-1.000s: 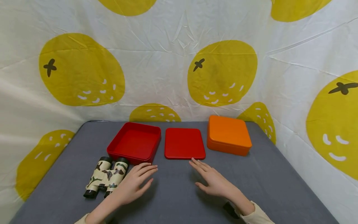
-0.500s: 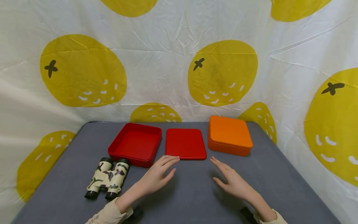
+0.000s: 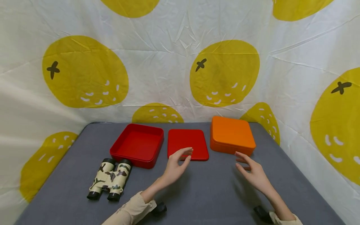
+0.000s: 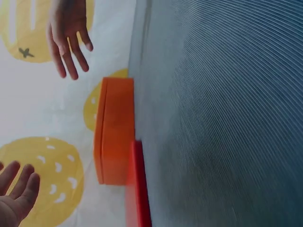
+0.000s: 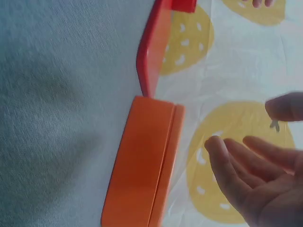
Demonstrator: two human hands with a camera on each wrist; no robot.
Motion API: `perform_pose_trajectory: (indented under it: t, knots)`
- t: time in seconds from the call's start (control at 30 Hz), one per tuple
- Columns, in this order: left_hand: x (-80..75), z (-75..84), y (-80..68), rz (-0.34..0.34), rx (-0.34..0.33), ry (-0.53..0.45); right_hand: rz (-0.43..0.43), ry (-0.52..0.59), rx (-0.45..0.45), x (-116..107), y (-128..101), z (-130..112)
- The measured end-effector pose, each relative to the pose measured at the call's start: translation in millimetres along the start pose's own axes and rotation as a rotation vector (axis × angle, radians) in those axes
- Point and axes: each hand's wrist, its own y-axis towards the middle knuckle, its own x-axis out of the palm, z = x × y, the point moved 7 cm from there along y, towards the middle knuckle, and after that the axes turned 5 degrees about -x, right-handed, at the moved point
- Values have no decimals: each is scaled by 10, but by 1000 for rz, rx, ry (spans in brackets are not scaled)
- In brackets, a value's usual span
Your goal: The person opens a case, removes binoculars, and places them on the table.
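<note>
My left hand point(image 3: 183, 155) hovers open over the near edge of the flat red lid point(image 3: 187, 140); I cannot tell whether it touches. My right hand point(image 3: 244, 162) is open with fingers spread, just in front of the closed orange box point(image 3: 232, 134). It holds nothing. The left wrist view shows the orange box point(image 4: 113, 127) side on, the red lid's edge point(image 4: 138, 189), and my left fingertips point(image 4: 19, 187). In the right wrist view my open right hand point(image 5: 251, 170) sits beside the orange box point(image 5: 142, 161).
An open red box point(image 3: 137, 145) stands left of the lid. Camouflage binoculars point(image 3: 109, 179) lie at the near left on the grey table point(image 3: 211, 193). White cloth printed with yellow fruit point(image 3: 225, 73) walls in the back and both sides.
Both hands moved forward and to the right: the left from beside the binoculars to the red lid, the right from in front of the lid to the orange box.
</note>
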Motion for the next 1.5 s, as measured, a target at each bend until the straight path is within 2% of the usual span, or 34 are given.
perform_pose_trajectory:
  t: [0.03,0.1,0.17,0.27,0.33,0.4,0.43,0.47,0.53,0.6,0.63,0.67,0.73,0.87,1.1,1.27,1.5]
  knots:
    - [9,22,22,17,-13,-34,18,1,27,-39,2,44]
    - [26,51,73,51,-68,-131,84,9,76,-3,-37,523]
    - [68,-6,119,80,-145,-238,122,57,174,21,-67,959]
    - [150,-145,176,126,-255,-398,164,196,293,-46,-60,1235]
    - [216,-289,200,154,-343,-496,173,376,361,-197,-7,993]
    - [264,-358,222,177,-438,-596,193,521,410,-315,31,813]
    - [289,-391,234,192,-492,-646,213,648,391,-294,27,998]
    - [314,-417,246,205,-545,-699,243,735,406,-303,24,1059]
    - [360,-451,279,235,-632,-792,274,854,426,-300,15,1207]
    - [404,-472,324,253,-691,-857,311,942,457,-305,9,1311]
    - [427,-485,346,258,-712,-879,332,993,474,-311,12,1339]
    - [449,-497,366,257,-730,-893,354,986,518,-359,18,1190]
    - [496,-537,396,257,-766,-913,388,1069,556,-376,32,1159]
    - [596,-647,436,253,-818,-950,443,1133,650,-395,70,1089]
    - [764,-798,477,205,-884,-1094,496,1081,824,-357,90,1248]
    - [874,-854,517,163,-901,-1125,466,1061,897,-298,93,1371]
    - [1083,-857,554,3,-892,-1154,381,1040,928,-183,112,1430]
